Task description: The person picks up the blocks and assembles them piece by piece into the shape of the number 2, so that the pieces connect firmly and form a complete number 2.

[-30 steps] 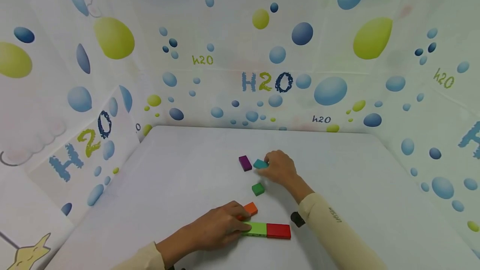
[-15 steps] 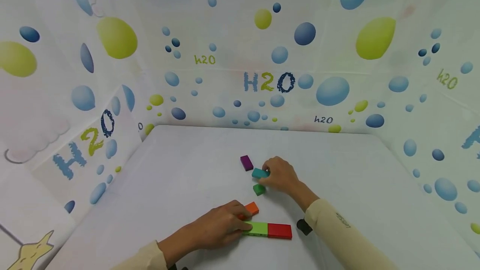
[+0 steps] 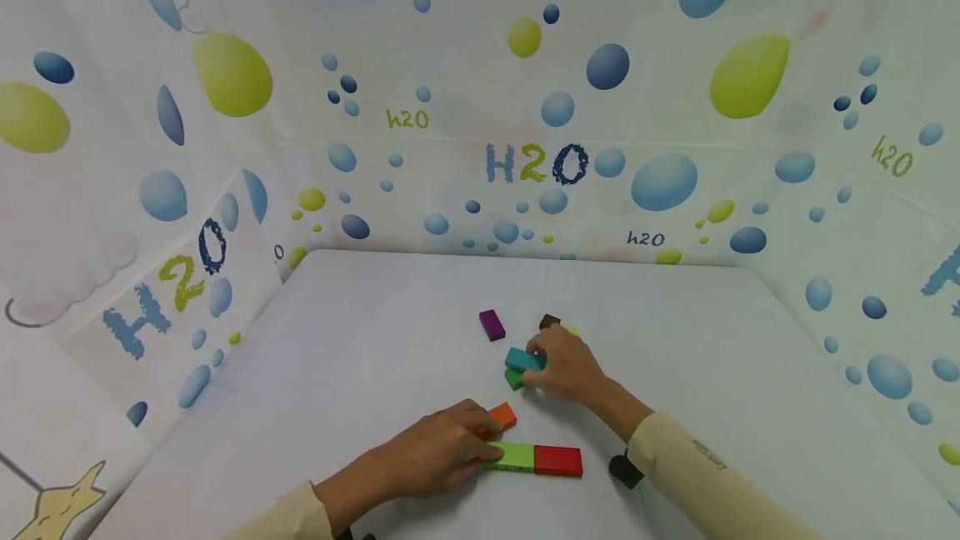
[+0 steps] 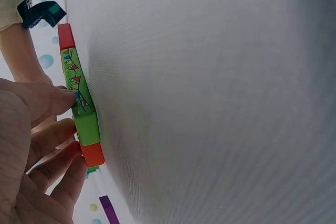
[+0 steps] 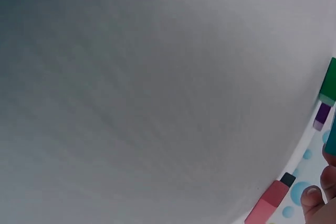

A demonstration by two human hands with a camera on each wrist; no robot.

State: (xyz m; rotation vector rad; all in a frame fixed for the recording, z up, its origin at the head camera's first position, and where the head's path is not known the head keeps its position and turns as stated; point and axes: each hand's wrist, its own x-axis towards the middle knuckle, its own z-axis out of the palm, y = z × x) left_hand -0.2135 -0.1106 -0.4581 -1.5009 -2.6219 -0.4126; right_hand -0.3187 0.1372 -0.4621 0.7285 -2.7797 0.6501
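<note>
My left hand (image 3: 442, 448) pinches a lime green block (image 3: 513, 457) printed with bunting flags. In the left wrist view its thumb lies on that block, and other fingers touch an orange block (image 4: 93, 154). A red block (image 3: 558, 461) stands end to end with the lime one, at its right. Farther out, my right hand (image 3: 566, 365) grips a teal block (image 3: 522, 359) between thumb and fingers. The teal block overlaps a green block (image 3: 513, 379) in the head view, hiding part of it. Only fingertips and an edge of teal show in the right wrist view.
A purple block (image 3: 492, 325) lies beyond the teal one. Behind the right hand, a dark brown block (image 3: 550, 321) and a yellow-green bit (image 3: 573, 331) peek out. A pink block (image 5: 266, 202) appears in the right wrist view. A bubble-printed backdrop (image 3: 465, 65) rises behind the white table (image 3: 360, 332).
My right hand has drawn the teal block nearer, from beside the purple block to the green one. The dark brown block and yellow-green bit have come into sight. My left hand stays put.
</note>
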